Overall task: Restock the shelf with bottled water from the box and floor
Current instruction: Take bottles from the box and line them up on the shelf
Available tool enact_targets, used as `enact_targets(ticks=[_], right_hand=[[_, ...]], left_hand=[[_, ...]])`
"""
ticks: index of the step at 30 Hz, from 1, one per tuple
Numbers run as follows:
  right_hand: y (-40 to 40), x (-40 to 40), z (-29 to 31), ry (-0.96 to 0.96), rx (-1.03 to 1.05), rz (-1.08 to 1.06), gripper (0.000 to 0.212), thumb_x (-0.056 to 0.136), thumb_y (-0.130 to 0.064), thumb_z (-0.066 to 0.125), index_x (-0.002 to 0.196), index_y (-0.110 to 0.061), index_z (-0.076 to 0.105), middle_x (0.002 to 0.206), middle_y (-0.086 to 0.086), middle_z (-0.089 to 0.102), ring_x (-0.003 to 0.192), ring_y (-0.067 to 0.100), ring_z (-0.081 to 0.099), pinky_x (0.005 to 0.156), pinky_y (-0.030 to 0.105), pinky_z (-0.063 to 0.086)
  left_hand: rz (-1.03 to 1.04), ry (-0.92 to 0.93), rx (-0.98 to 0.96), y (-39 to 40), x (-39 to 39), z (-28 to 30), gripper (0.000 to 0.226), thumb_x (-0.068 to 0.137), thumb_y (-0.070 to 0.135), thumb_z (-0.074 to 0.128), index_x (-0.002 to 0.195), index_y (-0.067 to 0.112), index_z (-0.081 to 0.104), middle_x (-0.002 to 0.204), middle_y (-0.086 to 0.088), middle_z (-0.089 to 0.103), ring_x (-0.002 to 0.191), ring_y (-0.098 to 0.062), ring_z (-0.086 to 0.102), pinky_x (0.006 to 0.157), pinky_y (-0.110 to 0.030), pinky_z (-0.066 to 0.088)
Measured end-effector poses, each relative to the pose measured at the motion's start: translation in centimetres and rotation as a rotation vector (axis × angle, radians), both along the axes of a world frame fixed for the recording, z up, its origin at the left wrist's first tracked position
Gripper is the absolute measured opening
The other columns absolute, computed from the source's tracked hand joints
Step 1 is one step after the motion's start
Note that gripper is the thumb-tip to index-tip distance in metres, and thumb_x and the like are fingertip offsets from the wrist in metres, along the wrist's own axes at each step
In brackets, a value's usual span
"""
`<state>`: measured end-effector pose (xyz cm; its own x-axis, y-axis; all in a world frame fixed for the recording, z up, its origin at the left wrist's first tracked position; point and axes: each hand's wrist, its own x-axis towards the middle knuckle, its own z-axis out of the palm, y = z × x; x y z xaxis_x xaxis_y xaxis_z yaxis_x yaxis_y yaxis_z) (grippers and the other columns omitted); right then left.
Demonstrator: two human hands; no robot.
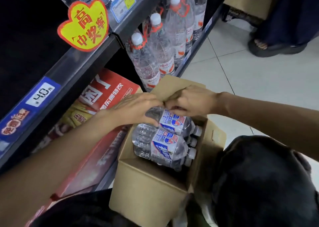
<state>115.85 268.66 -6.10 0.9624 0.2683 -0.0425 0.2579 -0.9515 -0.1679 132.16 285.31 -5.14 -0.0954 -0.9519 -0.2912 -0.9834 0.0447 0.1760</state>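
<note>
Our left hand (138,109) and right hand (191,100) curl their fingers round the top bottle (172,123) in the box (148,182); we should lift it level.

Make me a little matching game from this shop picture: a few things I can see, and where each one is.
Things:
1. small bottles
2. tall bottles
3. yellow sign
4. red carton

Places:
A. clipped to the shelf edge
B. lying in the open cardboard box
C. on the bottom shelf, left of the box
D. standing upright on the bottom shelf, beyond the box

Pairs: 1-B, 2-D, 3-A, 4-C
</note>
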Motion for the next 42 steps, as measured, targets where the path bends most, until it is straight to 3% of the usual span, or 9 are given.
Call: enact_targets(ticks=[4,8,17,21,27,30,36,39,42], right_hand=[[0.1,-2.6,-0.2,0.04,-0.049,0.031,0.034,0.096,-0.05,0.038,0.12,-0.029,0.05,0.114,-0.005,0.06,0.1,0.021,0.062,0.078,0.036,0.052],[0.1,-3.6,0.1,0.077,-0.126,0.024,0.04,0.096,-0.051,0.036,0.128,-0.027,0.038,0.119,-0.001,0.057,0.098,0.027,0.063,0.08,0.041,0.053],[3.8,-6.4,-0.3,0.037,-0.179,0.01,0.045,0.097,-0.049,0.036,0.131,-0.021,0.038,0.123,0.003,0.053,0.095,0.031,0.064,0.073,0.04,0.053],[6.4,-7.2,-0.9,0.022,-0.125,0.014,0.055,0.097,-0.049,0.036,0.143,-0.032,0.012,0.117,0.008,0.062,0.091,0.034,0.066,0.066,0.037,0.05],[7.7,-6.8,-1.4,0.135,-0.26,-0.057,0.05,0.099,-0.051,0.033,0.13,-0.013,0.043,0.108,0.006,0.065,0.087,0.028,0.067,0.058,0.032,0.038],[8.0,-7.4,-1.4,0.138,-0.287,-0.043,0.047,0.1,-0.05,0.03,0.122,-0.013,0.049,0.111,0.008,0.065,0.091,0.029,0.066,0.06,0.033,0.041],[8.6,-9.3,-2.0,0.206,-0.229,-0.198,0.059,0.101,-0.042,0.032,0.15,-0.013,0.018,0.13,0.013,0.057,0.101,0.034,0.064,0.076,0.04,0.051],[9.9,-9.6,-2.4,0.239,-0.155,-0.334,0.066,0.098,-0.044,0.038,0.151,-0.015,0.013,0.135,0.011,0.052,0.104,0.032,0.063,0.078,0.038,0.047],[11.1,-9.0,-2.5,0.26,-0.09,-0.472,0.071,0.093,-0.053,0.043,0.149,-0.02,0.015,0.132,0.01,0.054,0.107,0.032,0.061,0.087,0.037,0.043]], left_hand=[[0.04,-0.018,-0.028,1.1,-1.4,-0.9,0.078,0.076,0.064,0.061,0.139,0.024,0.042,0.125,0.001,0.046,0.111,-0.016,0.043,0.096,-0.036,0.043],[0.083,-0.075,-0.055,1.9,-2.8,-1.4,0.087,0.072,0.065,0.065,0.141,0.022,0.036,0.13,0.0,0.039,0.122,-0.017,0.037,0.106,-0.036,0.034],[0.264,-0.128,-0.184,2.6,-6.2,-3.1,0.09,0.07,0.073,0.059,0.137,0.016,0.041,0.136,-0.002,0.042,0.128,-0.02,0.038,0.101,-0.036,0.027],[0.204,-0.2,-0.203,2.9,-6.5,-3.1,0.082,0.071,0.071,0.04,0.135,0.021,0.046,0.128,-0.006,0.044,0.121,-0.025,0.042,0.089,-0.038,0.029],[0.027,-0.354,-0.161,1.7,-5.7,-2.2,0.09,0.075,0.074,0.022,0.127,0.006,0.051,0.126,-0.011,0.053,0.114,-0.029,0.053,0.096,-0.043,0.04],[-0.027,-0.356,-0.185,1.5,-5.2,-2.3,0.088,0.075,0.075,0.035,0.127,0.005,0.05,0.126,-0.011,0.054,0.114,-0.028,0.054,0.097,-0.041,0.042],[0.022,-0.252,-0.236,1.7,-5.5,0.1,0.078,0.08,0.067,0.046,0.125,0.003,0.046,0.126,-0.011,0.045,0.106,-0.026,0.056,0.077,-0.037,0.049],[0.201,-0.041,-0.274,2.4,-5.6,1.8,0.077,0.08,0.064,0.049,0.128,0.004,0.043,0.13,-0.006,0.042,0.103,-0.022,0.057,0.079,-0.03,0.046],[0.418,0.132,-0.298,3.7,-6.0,3.7,0.073,0.077,0.068,0.051,0.125,0.013,0.041,0.123,0.0,0.047,0.1,-0.021,0.057,0.081,-0.038,0.05]])
